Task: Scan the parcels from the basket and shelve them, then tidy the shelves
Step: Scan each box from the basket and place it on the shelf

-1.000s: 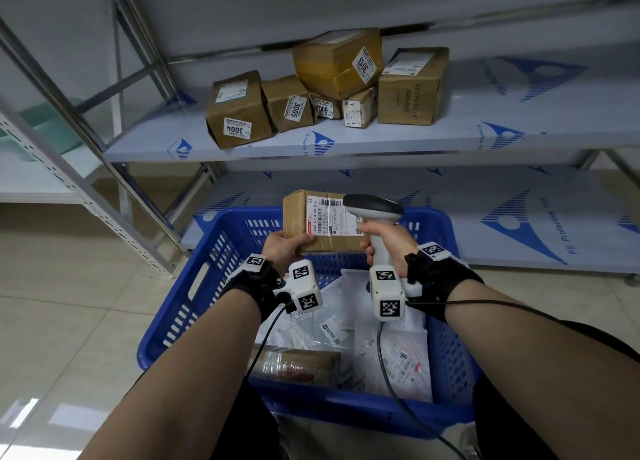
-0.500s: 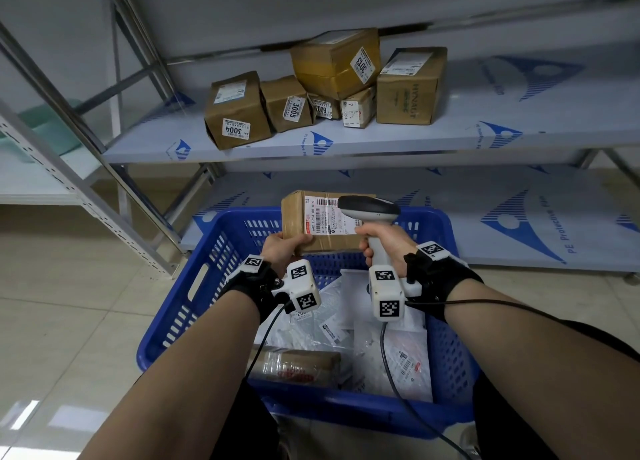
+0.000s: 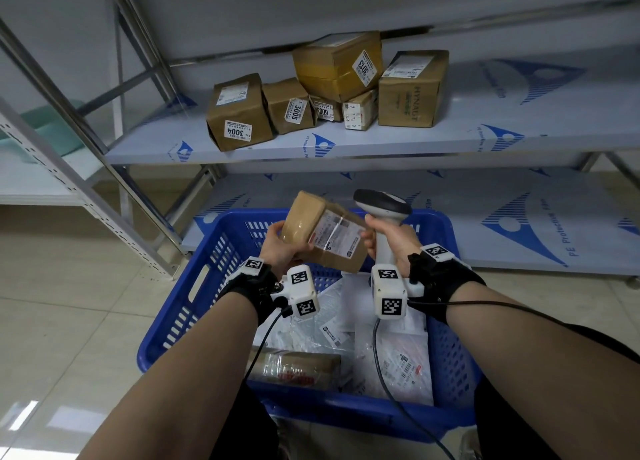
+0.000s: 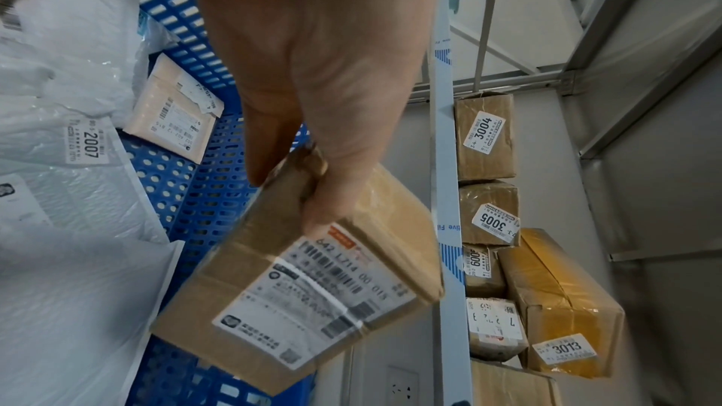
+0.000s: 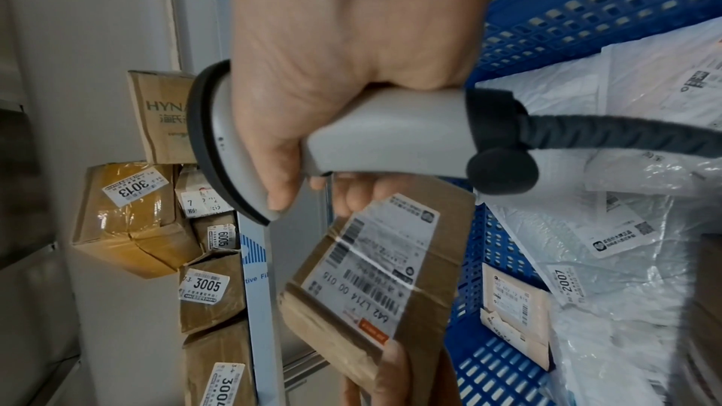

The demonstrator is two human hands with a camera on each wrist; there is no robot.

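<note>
Judging the small taped brown cardboard parcel light and stiff: left hand clamps its left end, right hand wrapped round the grey handheld scanner; we'd keep gripping edges.

— What is sitting on the shelf beyond your fingers?

— Six brown boxes are crowding together up past my fingertips, one yellowish box riding on top.

— And lower down?

— The blue basket is standing on the tiled floor, right under my fingers.

shelf boxes labelled 3004, 3005, 3013, hynaut; basket bag 2007.
</note>
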